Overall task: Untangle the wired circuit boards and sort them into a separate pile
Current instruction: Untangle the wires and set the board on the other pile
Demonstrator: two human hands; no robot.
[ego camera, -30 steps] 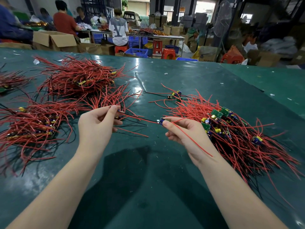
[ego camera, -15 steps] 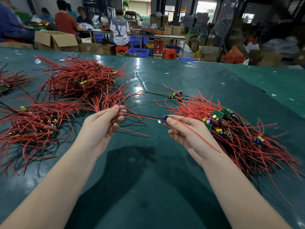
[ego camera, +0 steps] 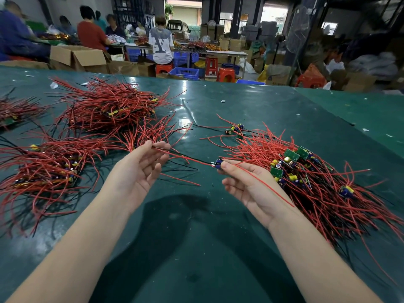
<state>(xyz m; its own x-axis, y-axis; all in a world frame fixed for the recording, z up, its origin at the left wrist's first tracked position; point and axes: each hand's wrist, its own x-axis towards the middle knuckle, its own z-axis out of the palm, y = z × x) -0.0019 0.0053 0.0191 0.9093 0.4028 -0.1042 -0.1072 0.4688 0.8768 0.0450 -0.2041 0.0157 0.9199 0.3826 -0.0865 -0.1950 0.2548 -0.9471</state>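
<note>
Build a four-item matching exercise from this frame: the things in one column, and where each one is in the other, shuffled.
Things:
1. left hand
2. right hand
3. green circuit boards
4. cardboard box

Places or states:
A. on top of the red wire pile on the right
B. beyond the far edge of the table, flaps open
C. pinches the small blue-part board
D. pinches the far end of the stretched wires

Pairs: 1-D, 2-C, 3-A, 4-B

My left hand [ego camera: 135, 173] and right hand [ego camera: 249, 186] are bare: no gloves, rings, watch or wristbands. Both forearms are uncovered; no sleeve shows.
</note>
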